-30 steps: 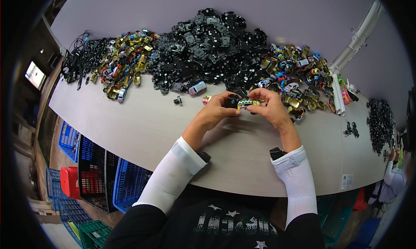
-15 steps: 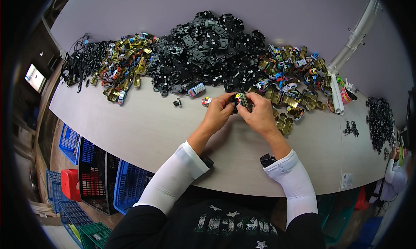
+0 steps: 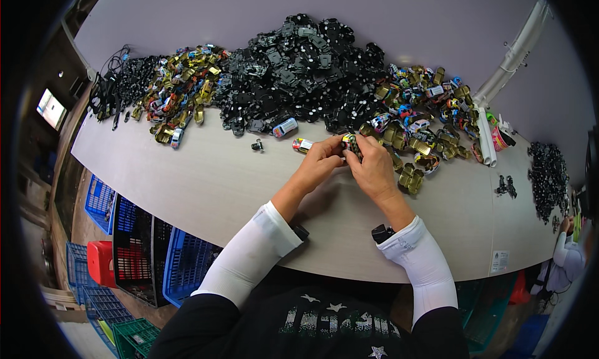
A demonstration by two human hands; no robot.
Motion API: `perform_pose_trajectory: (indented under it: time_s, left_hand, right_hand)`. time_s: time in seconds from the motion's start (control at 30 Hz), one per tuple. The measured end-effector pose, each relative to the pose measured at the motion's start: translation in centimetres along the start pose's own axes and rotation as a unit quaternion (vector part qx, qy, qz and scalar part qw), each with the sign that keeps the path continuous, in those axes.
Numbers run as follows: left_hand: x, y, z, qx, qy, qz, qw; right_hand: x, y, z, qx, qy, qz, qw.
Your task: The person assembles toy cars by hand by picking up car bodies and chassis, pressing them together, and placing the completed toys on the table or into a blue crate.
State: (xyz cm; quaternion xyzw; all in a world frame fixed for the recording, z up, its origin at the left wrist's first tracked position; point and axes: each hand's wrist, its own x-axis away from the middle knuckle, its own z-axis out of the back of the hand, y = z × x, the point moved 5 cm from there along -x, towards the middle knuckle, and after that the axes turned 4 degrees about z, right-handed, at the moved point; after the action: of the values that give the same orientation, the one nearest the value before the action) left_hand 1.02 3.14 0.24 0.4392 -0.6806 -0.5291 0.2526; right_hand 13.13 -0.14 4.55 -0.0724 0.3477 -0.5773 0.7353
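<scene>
**Q:** What is on the table, and how much of it?

**A:** Going from largest to smallest: one long pale table (image 3: 206,190) curves across the view. At its 12 o'clock sits one big heap of black plastic parts (image 3: 299,65), too many to count. At 2 o'clock lies a spread of gold and coloured toy car shells (image 3: 424,122), and at 10 o'clock a second, similar spread (image 3: 181,97); both are also past counting. One smaller black pile (image 3: 549,172) sits far out at 3 o'clock. Three loose pieces lie apart near the middle: a blue toy car body (image 3: 284,127), a red and yellow one (image 3: 302,145), and one tiny black part (image 3: 257,145).

**Q:** And the hands?

**A:** Two, both the person's own, in white sleeves. The left hand (image 3: 319,162) and right hand (image 3: 373,168) meet at the table's centre, fingers closed together around one small toy car piece (image 3: 352,144), held just above the surface. It is too small to tell exactly how each finger grips it.

**Q:** What could go wrong?

**A:** In my judgement, the piece is tiny and pinched only by fingertips, so a slip could drop it into the coloured shells just beside the right hand, where it would be hard to find again. A sleeve sweeping sideways could also knock the loose pieces at 11 o'clock of the hands.
</scene>
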Motion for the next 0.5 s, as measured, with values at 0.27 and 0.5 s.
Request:
perform_pose_trajectory:
  time_s: [0.27,0.5]
  left_hand:
    - [0.1,0.4,1.9,-0.05,0.164,-0.041,0.984]
    - [0.2,-0.3,0.8,-0.002,0.075,-0.009,0.997]
  right_hand:
    - [-0.3,1.0,0.5,-0.048,0.103,0.016,0.993]
    - [-0.3,3.4,-1.5,-0.406,0.09,-0.068,0.907]
